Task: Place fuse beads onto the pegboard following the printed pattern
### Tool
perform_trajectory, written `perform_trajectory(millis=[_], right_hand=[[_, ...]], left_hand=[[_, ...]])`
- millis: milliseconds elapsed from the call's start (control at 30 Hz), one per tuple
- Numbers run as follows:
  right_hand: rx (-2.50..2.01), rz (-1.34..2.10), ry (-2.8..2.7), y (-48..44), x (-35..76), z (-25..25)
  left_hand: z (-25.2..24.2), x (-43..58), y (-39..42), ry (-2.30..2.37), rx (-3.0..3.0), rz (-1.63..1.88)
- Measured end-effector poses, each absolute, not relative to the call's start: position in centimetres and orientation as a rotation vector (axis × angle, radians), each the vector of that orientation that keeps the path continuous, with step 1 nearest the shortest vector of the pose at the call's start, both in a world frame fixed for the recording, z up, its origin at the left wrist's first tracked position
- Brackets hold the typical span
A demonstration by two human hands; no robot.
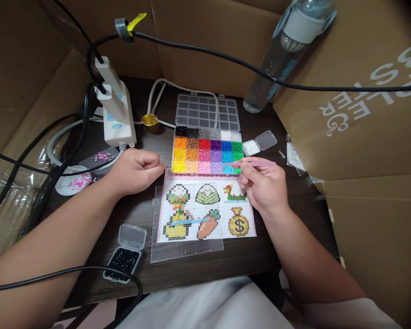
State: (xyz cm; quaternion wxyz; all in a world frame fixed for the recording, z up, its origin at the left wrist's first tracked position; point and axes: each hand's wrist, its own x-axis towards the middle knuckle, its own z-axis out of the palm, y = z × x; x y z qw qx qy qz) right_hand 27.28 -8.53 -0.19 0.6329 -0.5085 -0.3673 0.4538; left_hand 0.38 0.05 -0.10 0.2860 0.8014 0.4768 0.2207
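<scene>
One bead box (207, 151) sits btw the hands: R hand (265, 187) pinches pink tweezers (251, 163), tips over it; L hand (135, 171) is a fist.

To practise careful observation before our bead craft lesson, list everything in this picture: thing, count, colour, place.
bead case: one, clear, many-coloured beads, lid open, centre
pattern sheet: one, white with pink edge, below the case
pegboard: one, clear, overlapping the sheet's left part
black-bead box: one, open, near left
white-bead box: one, open, right of the case
dish: one, white, pink beads, left
power strip: one, white, far left
bottle: one, clear, far right
cables: several, black, across
tweezers: one, pink, tip over the case
left hand: fist, left of the case
right hand: holds the tweezers
</scene>
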Motion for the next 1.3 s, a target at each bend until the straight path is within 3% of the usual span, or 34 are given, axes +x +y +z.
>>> perform_trajectory(millis=[1300], right_hand=[[-1.2,1.027,-0.864,-8.58,27.38,-0.48]], left_hand=[[0.42,0.37,-0.22,1.284,2.138,0.518]])
